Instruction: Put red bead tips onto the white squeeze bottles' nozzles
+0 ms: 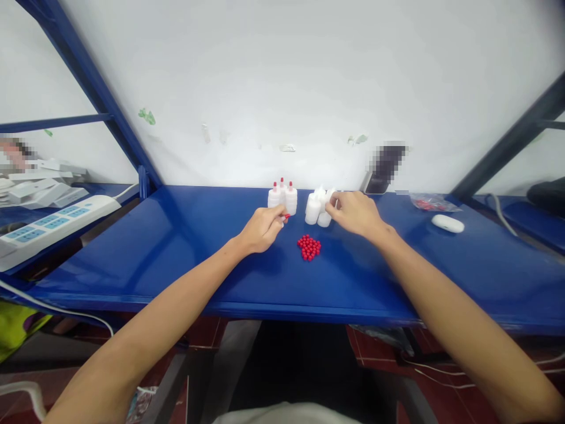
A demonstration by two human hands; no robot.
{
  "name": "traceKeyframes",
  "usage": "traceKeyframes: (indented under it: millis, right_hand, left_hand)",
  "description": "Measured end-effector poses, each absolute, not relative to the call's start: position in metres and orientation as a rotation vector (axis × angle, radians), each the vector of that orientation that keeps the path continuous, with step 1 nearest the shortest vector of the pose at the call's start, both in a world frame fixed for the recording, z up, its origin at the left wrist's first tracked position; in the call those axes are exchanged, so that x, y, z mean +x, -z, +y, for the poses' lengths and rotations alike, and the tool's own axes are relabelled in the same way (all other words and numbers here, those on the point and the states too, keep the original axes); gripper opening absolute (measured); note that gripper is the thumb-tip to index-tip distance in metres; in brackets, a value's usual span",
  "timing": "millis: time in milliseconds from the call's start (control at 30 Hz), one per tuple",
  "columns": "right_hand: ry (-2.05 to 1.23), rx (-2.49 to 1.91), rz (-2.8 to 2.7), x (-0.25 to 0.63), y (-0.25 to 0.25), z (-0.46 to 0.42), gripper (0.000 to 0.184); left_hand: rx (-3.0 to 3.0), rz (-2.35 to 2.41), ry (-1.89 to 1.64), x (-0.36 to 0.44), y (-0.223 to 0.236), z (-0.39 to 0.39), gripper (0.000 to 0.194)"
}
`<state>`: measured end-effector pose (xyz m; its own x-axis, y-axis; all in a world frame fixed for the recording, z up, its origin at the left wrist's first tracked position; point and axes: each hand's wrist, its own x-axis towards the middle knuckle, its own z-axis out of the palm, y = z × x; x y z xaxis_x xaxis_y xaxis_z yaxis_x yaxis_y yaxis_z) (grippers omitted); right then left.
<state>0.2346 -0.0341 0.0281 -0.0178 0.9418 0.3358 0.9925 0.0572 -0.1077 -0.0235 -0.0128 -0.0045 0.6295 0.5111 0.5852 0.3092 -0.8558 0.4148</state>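
My left hand (263,229) is closed in a pinch, and a small red cap (286,217) shows at its fingertips with a bit of white beside it. Just behind it stand several white squeeze bottles (291,201) with red tips, upright in a tight group. My right hand (356,211) is closed at the top of a white bottle (324,218) in a second group, whose bottles show no red tips. The fingers partly hide that bottle. Between my hands and nearer to me lies a pile of small red caps (309,248).
On the blue table (176,253), a white oval case (447,223) and a plastic bag with red pieces (432,204) lie at the right. A phone (383,171) leans on the wall. A white power strip (62,221) and white boxes (39,185) are at the left.
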Motion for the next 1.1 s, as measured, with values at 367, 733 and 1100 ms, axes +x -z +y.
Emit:
traceKeyframes:
  millis: [367,733,1100]
  right_hand:
    - [-0.380,-1.146,-2.317,0.194,-0.020,-0.058,0.032]
    - [-0.496,-1.031,-2.393,0.195,-0.017,-0.051,0.044]
    - [-0.841,-0.995,-2.302,0.197,-0.027,-0.053,0.043]
  left_hand:
    - [2.703,0.616,-0.870,-0.017,0.011,-0.011,0.030]
    - [3.074,0.690,-0.932,-0.011,0.009,-0.013,0.010]
    - [3.139,0.642,-1.020,-0.010,0.006,-0.008,0.013]
